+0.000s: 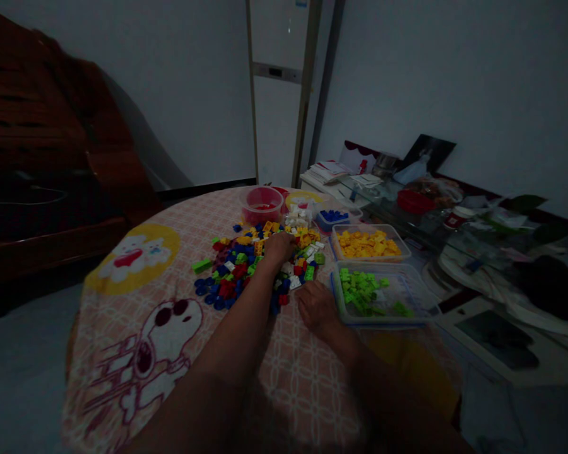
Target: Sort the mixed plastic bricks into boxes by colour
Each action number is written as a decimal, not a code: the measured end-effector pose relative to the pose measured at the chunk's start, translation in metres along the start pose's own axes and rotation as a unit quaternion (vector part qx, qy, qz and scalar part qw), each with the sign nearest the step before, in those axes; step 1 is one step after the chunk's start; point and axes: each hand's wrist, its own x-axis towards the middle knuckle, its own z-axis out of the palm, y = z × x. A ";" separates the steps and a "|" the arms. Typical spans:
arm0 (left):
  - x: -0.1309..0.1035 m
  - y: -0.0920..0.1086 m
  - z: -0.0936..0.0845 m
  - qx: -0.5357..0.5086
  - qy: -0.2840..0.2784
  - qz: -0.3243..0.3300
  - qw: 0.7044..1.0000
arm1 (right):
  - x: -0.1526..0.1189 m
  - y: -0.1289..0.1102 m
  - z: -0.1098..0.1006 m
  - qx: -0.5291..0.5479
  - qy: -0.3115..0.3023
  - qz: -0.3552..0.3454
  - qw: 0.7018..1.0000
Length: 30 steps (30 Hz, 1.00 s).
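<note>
A mixed heap of toy building blocks (pixel 240 271) in blue, red, yellow, green and white lies on a round table. My left hand (pixel 278 247) reaches into the far part of this heap, its fingers bent down among the pieces; what they pinch, if anything, is hidden. At the heap's near right edge rests my right hand (pixel 318 306), fingers curled together, close to white and red blocks. I cannot make out anything in it. Just right of that hand stands a clear box of green blocks (pixel 360 291), and behind this box is another with yellow blocks (pixel 366 244).
Beyond the heap stand a pink tub (pixel 262 203) and a small box of blue blocks (pixel 334 216). White blocks (pixel 298 216) are grouped beside the tub. A cluttered glass side table (pixel 388 200) adjoins on the right. A wooden bench (pixel 118 170) is at left.
</note>
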 end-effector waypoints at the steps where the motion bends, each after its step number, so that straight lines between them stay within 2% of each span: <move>1: 0.000 -0.001 0.000 -0.008 0.002 0.000 1.000 | 0.000 0.000 0.000 0.000 -0.001 0.000 1.000; 9: 0.007 -0.011 0.006 -0.071 0.005 -0.026 0.997 | 0.000 -0.002 -0.004 0.002 -0.005 0.005 1.000; 19: 0.006 -0.015 0.007 -0.090 0.008 0.006 0.996 | 0.001 -0.003 -0.005 -0.003 -0.010 0.011 1.000; 26: 0.008 -0.018 0.011 -0.093 0.003 0.000 0.996 | 0.001 -0.004 -0.007 -0.007 -0.009 0.010 1.000; 30: 0.008 -0.017 0.011 -0.111 0.018 0.002 0.994 | 0.001 -0.004 -0.006 -0.006 -0.009 0.012 1.000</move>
